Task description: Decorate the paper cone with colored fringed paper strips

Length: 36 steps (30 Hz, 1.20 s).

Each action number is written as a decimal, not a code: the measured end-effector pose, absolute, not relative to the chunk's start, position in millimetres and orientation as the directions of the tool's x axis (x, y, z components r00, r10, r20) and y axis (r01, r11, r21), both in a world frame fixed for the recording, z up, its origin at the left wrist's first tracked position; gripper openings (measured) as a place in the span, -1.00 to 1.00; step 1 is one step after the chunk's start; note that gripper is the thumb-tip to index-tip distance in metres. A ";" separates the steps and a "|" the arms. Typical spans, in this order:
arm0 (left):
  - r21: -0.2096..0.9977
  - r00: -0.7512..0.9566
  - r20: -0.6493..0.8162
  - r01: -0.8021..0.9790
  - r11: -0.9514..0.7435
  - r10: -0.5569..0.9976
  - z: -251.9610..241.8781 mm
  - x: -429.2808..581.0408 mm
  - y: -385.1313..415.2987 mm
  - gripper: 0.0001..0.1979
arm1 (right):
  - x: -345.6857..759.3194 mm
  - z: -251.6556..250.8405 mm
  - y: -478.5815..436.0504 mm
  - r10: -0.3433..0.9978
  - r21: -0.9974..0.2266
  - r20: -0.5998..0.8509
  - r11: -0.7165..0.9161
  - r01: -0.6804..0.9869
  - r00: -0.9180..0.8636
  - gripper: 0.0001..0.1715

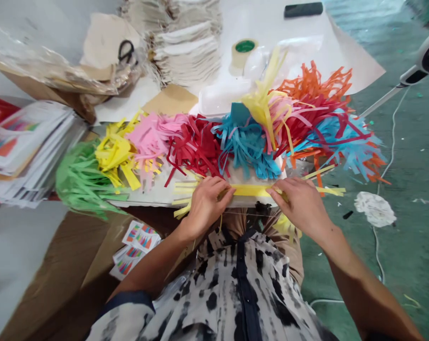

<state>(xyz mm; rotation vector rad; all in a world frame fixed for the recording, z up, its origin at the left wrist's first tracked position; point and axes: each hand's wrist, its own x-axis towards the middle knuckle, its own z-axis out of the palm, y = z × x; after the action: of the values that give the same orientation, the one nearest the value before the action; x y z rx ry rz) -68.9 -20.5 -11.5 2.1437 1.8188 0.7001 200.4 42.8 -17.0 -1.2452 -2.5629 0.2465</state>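
My left hand (207, 203) and my right hand (299, 203) pinch a long yellow paper strip (246, 190) at two points and hold it flat across a white board (154, 196). Its cut fringe ends stick out past both hands. Just beyond my hands lies a row of fringed paper bunches. From the left they run green (83, 182), yellow (117, 154), pink (147, 142), red (195, 147) and blue (246, 147). A taller heap of orange, red and blue fringes (324, 118) rises at the right.
A roll of tape (243, 52), black-handled scissors (126, 52) and stacked cream cloth pieces (186, 47) lie behind the paper. Printed sheets (26, 147) are piled at the left, with small printed cards (136, 244) on cardboard near my left arm. A white fan (427, 57) and cable stand over the green floor.
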 end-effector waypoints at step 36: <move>0.162 0.280 0.409 0.914 -0.371 0.868 18.6 -119.8 -22.1 -0.78 | 203.9 -9.5 12.8 0.697 -0.177 0.331 0.707 0.684 -0.635 -0.82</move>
<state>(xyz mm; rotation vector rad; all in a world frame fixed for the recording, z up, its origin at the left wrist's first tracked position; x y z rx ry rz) -119.8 -22.1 18.6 2.5953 1.8143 0.7138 203.9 12.8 -9.5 -1.0734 -2.5401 0.0485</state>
